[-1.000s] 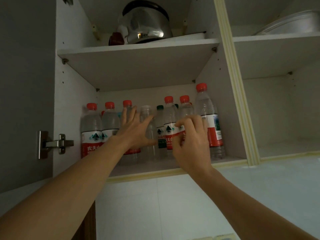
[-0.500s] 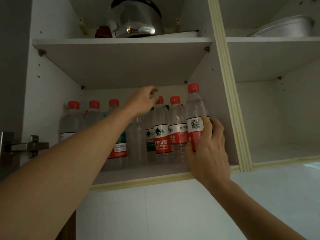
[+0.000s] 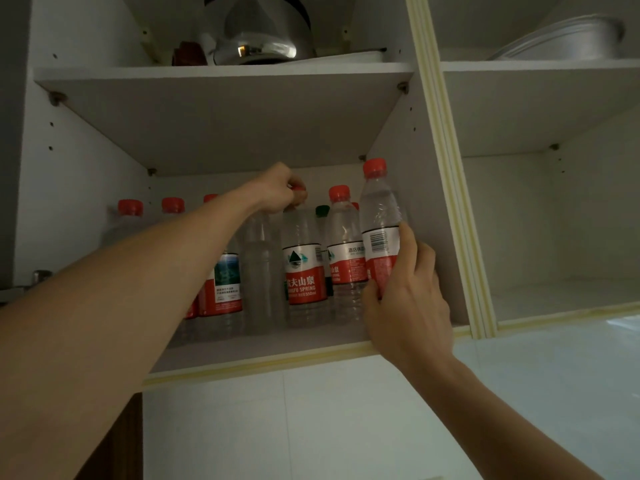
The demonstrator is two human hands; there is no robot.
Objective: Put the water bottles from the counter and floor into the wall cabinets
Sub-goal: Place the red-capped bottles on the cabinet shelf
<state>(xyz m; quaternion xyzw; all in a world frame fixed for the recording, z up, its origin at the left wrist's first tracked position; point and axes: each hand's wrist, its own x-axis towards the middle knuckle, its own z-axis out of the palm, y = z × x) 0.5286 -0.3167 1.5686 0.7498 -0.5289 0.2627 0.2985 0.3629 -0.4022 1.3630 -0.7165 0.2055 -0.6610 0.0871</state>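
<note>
Several clear water bottles with red caps and red labels stand in a row on the lower shelf (image 3: 263, 351) of the left wall cabinet. My left hand (image 3: 277, 192) reaches over the row and pinches the red cap of a middle bottle (image 3: 301, 271). My right hand (image 3: 403, 292) grips the lower half of the rightmost bottle (image 3: 379, 216), which stands upright by the cabinet's right wall and a little higher than the rest. A label-free clear bottle (image 3: 258, 271) stands just left of the middle one.
A steel kettle (image 3: 258, 29) and a dark red object (image 3: 188, 55) sit on the upper shelf. In the right cabinet a metal basin (image 3: 568, 39) sits on the top shelf, and the lower compartment (image 3: 554, 292) holds nothing visible. White wall tiles lie below.
My left hand rose from the bottle bodies to the cap of a middle bottle. My right hand moved right and took hold of the rightmost bottle. The view swung slightly left.
</note>
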